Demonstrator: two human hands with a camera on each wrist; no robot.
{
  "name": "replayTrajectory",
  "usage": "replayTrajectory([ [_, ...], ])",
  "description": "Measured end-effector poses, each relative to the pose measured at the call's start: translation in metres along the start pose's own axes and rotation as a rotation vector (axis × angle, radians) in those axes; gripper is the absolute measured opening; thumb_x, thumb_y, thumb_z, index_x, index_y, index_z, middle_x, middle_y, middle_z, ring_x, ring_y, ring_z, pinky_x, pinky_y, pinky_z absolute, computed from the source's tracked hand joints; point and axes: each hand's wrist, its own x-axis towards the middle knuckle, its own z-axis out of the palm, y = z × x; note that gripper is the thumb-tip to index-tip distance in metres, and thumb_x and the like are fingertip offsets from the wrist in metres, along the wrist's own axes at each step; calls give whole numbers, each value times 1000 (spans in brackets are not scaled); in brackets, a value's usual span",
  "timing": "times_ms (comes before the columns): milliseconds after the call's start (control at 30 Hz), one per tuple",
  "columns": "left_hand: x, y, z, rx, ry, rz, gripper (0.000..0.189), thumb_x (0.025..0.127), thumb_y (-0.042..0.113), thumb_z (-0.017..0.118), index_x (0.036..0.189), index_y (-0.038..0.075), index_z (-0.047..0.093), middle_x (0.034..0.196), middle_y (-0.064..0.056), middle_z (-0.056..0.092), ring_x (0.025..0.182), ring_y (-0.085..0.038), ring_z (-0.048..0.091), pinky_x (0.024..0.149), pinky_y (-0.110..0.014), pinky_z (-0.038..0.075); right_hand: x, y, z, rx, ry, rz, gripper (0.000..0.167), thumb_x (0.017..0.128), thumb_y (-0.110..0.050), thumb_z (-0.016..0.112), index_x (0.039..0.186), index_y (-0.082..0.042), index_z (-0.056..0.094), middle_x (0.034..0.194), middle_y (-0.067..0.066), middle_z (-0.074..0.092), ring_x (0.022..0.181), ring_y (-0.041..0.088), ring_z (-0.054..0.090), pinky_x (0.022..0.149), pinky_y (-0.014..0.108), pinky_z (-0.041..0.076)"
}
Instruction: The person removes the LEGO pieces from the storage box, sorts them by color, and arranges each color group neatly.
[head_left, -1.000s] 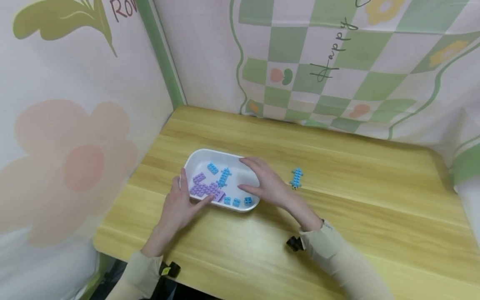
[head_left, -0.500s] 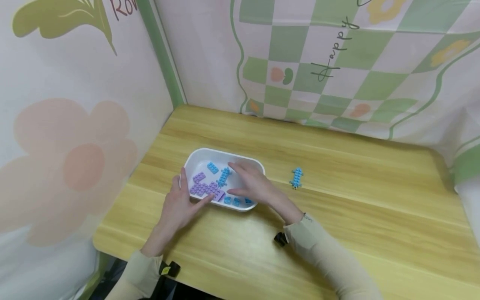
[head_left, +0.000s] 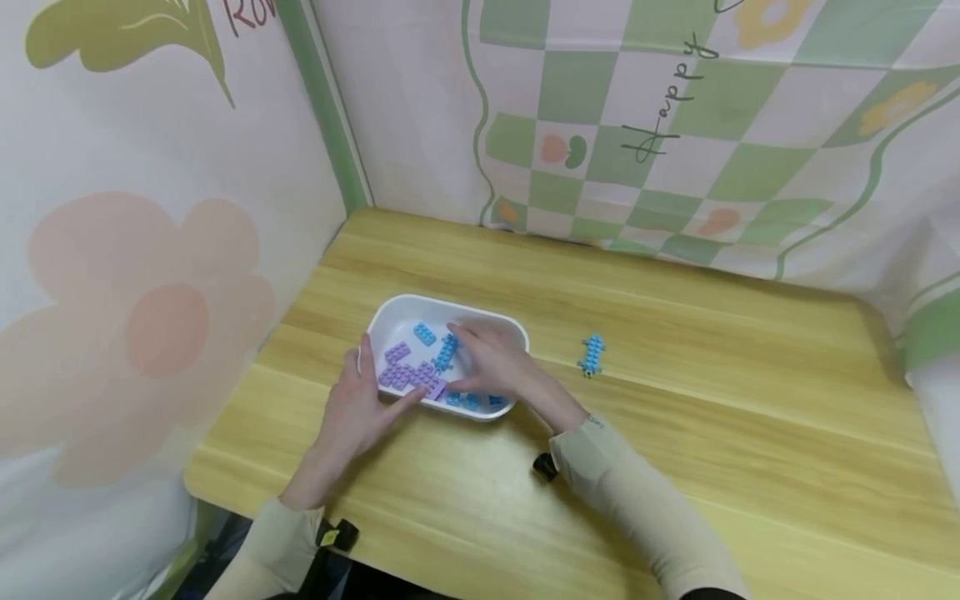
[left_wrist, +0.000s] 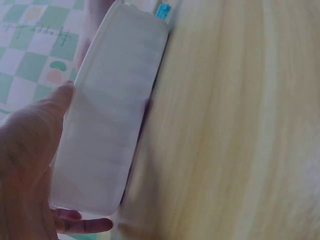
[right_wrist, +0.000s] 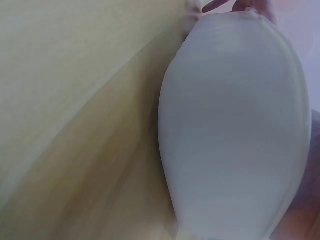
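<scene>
A white tray [head_left: 390,310] holds blue and purple toy bricks. My left hand [head_left: 352,417] grips its left end, thumb over the front rim and fingers along the outer side. In the left wrist view, the tray's outer wall [left_wrist: 107,110] stands between thumb and fingers. My right hand [head_left: 495,362] reaches in over the right side, thumb and forefinger spread beside a long blue brick piece with side pegs [head_left: 445,353]. Left of that piece lie several purple bricks [head_left: 397,375] and a blue brick [head_left: 424,334]. Small blue bricks [head_left: 470,402] by the front wall are partly hidden under the right hand.
A matching long blue piece [head_left: 592,356] lies on the wooden table [head_left: 712,400], right of the tray. A patterned curtain [head_left: 637,125] hangs behind the table's back edge, and a flower-print wall [head_left: 165,308] stands at the left.
My right hand has moved left from the tray's right rim to inside it, close to the long blue piece. The left hand stays at the tray's left end.
</scene>
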Motion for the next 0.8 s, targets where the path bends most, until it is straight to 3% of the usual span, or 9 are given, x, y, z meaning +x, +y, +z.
replayTrajectory([
  [200,0,1,-1,-1,-17,-12,132,94,76,71,175,-1,1,165,-37,36,112,-46,66,92,-55,64,6,-4,1,5,-21,24,91,96,-39,84,168,-4,40,174,24,41,161,43,42,135,65,32],
  [433,1,0,-1,12,-15,-17,133,93,77,70,175,-2,1,165,-37,35,108,-44,67,90,-53,64,13,-10,6,-16,26,34,72,101,-31,76,161,1,51,168,23,51,158,41,46,133,66,34],
  [567,2,0,0,10,-14,-15,133,93,78,70,175,-2,1,164,-37,36,105,-41,66,88,-52,64,16,-11,8,-40,40,34,69,102,-32,79,158,0,55,166,22,54,158,40,48,134,63,35],
  [800,2,-1,1,9,-2,-5,133,94,76,71,175,-3,3,162,-36,38,99,-38,65,81,-48,63,19,-8,11,-61,59,9,75,91,-25,91,155,-1,58,163,21,57,156,39,50,134,61,37],
])
